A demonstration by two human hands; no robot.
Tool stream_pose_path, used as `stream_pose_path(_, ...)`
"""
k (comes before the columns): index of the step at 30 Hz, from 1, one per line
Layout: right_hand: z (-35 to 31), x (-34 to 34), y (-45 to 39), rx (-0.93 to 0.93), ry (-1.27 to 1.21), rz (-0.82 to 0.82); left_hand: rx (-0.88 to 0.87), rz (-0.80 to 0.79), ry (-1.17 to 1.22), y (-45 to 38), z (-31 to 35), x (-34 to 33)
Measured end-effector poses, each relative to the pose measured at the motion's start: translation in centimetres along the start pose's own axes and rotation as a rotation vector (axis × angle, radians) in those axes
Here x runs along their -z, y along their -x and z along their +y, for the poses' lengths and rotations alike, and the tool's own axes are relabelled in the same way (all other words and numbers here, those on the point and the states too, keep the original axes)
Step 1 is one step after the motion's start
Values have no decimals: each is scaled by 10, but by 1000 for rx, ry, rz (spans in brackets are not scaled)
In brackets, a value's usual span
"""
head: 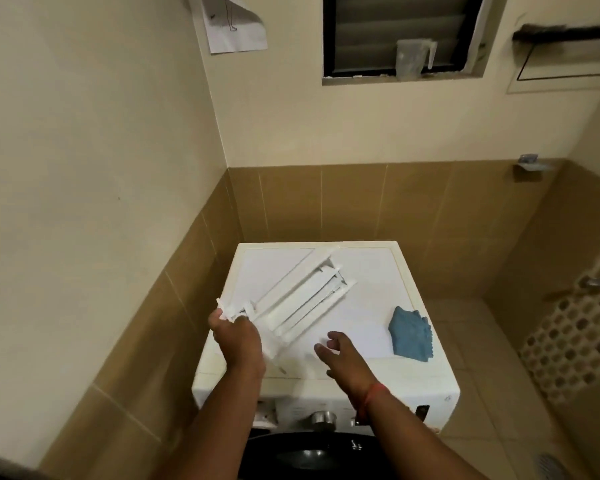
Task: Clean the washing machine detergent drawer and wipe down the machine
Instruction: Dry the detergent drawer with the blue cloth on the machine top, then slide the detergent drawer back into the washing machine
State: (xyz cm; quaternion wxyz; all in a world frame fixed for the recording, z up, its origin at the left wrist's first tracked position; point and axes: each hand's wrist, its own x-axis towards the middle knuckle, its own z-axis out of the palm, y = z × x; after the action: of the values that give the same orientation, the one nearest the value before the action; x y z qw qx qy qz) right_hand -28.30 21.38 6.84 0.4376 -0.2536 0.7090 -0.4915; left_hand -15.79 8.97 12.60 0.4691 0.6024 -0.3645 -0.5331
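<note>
The detergent drawer (302,299) lay on the flat white top of the washing machine (371,299), out of its slot, and its long ribbed compartments looked white throughout; I could not tell whether anything sat in them. My left hand (238,341) gripped the drawer's near end, fingers curled round the front piece close to the machine's left edge. My right hand (340,355) hovered just beside the drawer's near right corner with fingers loosely spread and nothing in it, a red thread (373,396) round that wrist. The drawer's long axis ran on a diagonal, from my left hand at the near left up toward the far middle of the top, its far end stopping short of the back edge. To the right of it the top was bare white as far as a crumpled blue cloth (411,336) lying near the right edge, well apart from the drawer. The machine stood in a corner, its left side and back close to the brown tiled walls (343,199), with open tiled floor (478,344) on its right. Below my wrists I saw the silver dial (323,419) on the front panel and the dark door (312,455) beneath it. On the window ledge above stood a clear plastic jug (413,58)
</note>
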Motion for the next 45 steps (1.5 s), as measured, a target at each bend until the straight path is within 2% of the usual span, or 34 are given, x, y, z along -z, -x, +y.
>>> stream_pose_path(2, 1, -18, 7, -54, -101, -14, 217, -31, 151, -8, 0, 22)
stream_pose_path(5, -1, -50, 26, -119, -227, -49, 449, -119, 175, -8, 11, 62)
stream_pose_path(9, 1, -81, 49, -109, -251, -39, 574, -326, 144, 8, 17, 105)
stream_pose_path(16, 12, -91, 100, 58, -183, 33, 702, -436, 210, 21, 10, 155)
stream_pose_path(19, 14, -91, 117, 115, -162, 47, 675, -503, 38, 32, 11, 169)
stream_pose_path(23, 13, -88, 135, 186, -141, 132, 508, -592, -319, 35, 8, 182)
stream_pose_path(29, 14, -85, 156, 147, -168, 156, 421, -465, -542, 49, -8, 193)
stream_pose_path(36, 37, -89, 181, 79, -247, 99, 351, -344, -527, 77, -43, 208)
stream_pose_path(45, 101, -132, 213, -16, -194, 25, 435, -238, -535, 77, -102, 264)
